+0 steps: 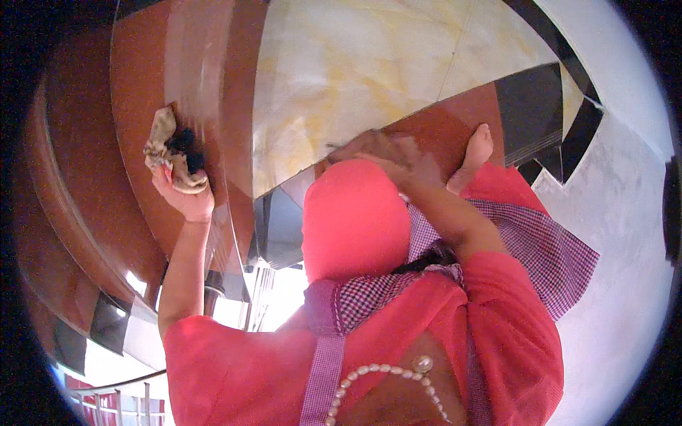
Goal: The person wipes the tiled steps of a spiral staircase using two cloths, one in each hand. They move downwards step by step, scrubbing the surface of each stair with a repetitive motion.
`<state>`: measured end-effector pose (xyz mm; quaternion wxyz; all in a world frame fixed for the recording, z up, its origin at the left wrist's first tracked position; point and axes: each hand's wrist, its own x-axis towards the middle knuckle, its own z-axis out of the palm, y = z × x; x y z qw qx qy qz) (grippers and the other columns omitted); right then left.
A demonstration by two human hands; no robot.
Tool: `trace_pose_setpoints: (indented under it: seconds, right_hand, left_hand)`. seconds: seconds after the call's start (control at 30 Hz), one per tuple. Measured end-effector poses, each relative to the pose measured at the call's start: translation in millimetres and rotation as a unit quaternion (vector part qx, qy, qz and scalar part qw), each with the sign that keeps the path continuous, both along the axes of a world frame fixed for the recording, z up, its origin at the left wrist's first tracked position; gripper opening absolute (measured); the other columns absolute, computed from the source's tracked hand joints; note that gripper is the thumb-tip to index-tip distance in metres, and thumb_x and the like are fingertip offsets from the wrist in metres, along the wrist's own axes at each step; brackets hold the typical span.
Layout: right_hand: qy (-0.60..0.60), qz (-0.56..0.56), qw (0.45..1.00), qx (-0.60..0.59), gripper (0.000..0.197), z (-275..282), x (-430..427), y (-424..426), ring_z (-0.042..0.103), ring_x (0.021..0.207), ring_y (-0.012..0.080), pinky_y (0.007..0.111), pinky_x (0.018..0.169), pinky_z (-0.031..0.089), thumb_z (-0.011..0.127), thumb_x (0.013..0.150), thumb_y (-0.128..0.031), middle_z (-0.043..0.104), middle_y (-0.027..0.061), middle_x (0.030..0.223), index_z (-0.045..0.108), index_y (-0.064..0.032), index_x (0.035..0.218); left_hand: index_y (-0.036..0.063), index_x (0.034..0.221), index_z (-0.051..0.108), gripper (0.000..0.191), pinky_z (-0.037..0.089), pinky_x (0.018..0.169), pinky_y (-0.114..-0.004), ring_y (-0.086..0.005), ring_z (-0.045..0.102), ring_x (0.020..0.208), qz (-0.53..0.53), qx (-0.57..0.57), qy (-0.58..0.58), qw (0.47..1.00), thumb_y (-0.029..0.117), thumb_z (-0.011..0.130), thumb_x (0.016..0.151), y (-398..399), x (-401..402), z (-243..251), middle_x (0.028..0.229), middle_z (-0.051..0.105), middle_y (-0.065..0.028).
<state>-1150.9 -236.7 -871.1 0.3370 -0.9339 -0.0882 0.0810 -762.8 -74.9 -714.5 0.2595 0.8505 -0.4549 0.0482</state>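
Observation:
My left hand (184,199) grips a crumpled beige and black cloth (173,152), which rests against a glossy reddish-brown stair surface (144,90). Reaching past my raised knee, my right hand (391,162) is blurred. It is close to the edge between a cream and yellow marbled panel (341,80) and a reddish-brown tile (442,125). Something dark and brownish shows about its fingers, but blur hides whether it is held. The knee, in pink fabric (357,218), covers part of the area below that hand.
My bare foot (477,146) rests on the reddish-brown tile, near a black tile (530,109). A pale wall (613,223) stands to the right. More curved steps (80,160) lie on the left, with a metal railing (120,407) at lower left. A checked apron (538,250) spreads beside my leg.

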Motion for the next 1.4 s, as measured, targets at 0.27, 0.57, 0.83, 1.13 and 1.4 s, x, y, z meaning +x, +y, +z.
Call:
trace_pose_setpoints:
  seconds: [0.27, 0.57, 0.83, 1.13, 1.4]
  right_hand:
    - [0.247, -0.485, 0.827, -0.140, 0.074, 12, -65, -118, 0.009, 0.137, 0.0476, 0.064, 0.107, 0.005, 0.058, 0.076, -0.029, 0.013, 0.0022, 0.155, 0.029, -0.0305, 0.145]
    - [0.413, -0.495, 0.763, -0.038, 0.100, 18, -30, -137, -0.008, 0.136, 0.0529, 0.064, 0.107, 0.002, 0.063, 0.073, -0.035, -0.011, 0.0054, 0.155, -0.002, -0.0316, 0.148]
    - [0.360, -0.522, 0.772, -0.042, 0.102, 13, -30, -128, -0.007, 0.135, 0.0541, 0.064, 0.107, 0.000, 0.064, 0.068, -0.029, -0.009, 0.0049, 0.155, 0.002, -0.0331, 0.149]
    - [0.328, -0.512, 0.792, -0.054, 0.101, 7, -41, -126, -0.005, 0.135, 0.0543, 0.065, 0.106, 0.000, 0.063, 0.068, -0.030, -0.008, 0.0054, 0.155, 0.003, -0.0317, 0.149]
    - [0.194, -0.456, 0.845, -0.202, 0.071, 12, -12, -83, 0.024, 0.130, 0.0430, 0.064, 0.105, 0.016, 0.063, 0.072, -0.020, 0.028, 0.0024, 0.147, 0.038, -0.0247, 0.138]
  left_hand:
    - [-0.0014, 0.133, 0.030, 0.075, 0.034, 0.098, -0.047, -0.0358, 0.044, 0.111, -0.053, 0.040, -0.039, 0.997, 0.004, 0.067, 0.068, -13, -5, -16, 0.123, 0.042, -0.0189]
    - [-0.0012, 0.135, 0.030, 0.075, 0.035, 0.098, -0.046, -0.0357, 0.045, 0.113, -0.028, 0.053, -0.068, 0.996, 0.004, 0.068, 0.070, -18, -1, -20, 0.124, 0.043, -0.0192]
    - [-0.0009, 0.135, 0.029, 0.078, 0.034, 0.100, -0.046, -0.0357, 0.044, 0.114, -0.031, 0.026, -0.046, 0.998, 0.008, 0.071, 0.070, -11, 4, -19, 0.126, 0.042, -0.0182]
    - [-0.0016, 0.137, 0.026, 0.079, 0.031, 0.104, -0.045, -0.0356, 0.042, 0.118, -0.032, 0.037, -0.052, 0.997, 0.008, 0.069, 0.072, -16, -3, -17, 0.129, 0.040, -0.0188]
    - [-0.0015, 0.137, 0.025, 0.078, 0.030, 0.107, -0.045, -0.0376, 0.039, 0.124, -0.014, 0.039, -0.061, 0.997, 0.008, 0.067, 0.073, -18, -6, -21, 0.134, 0.037, -0.0211]
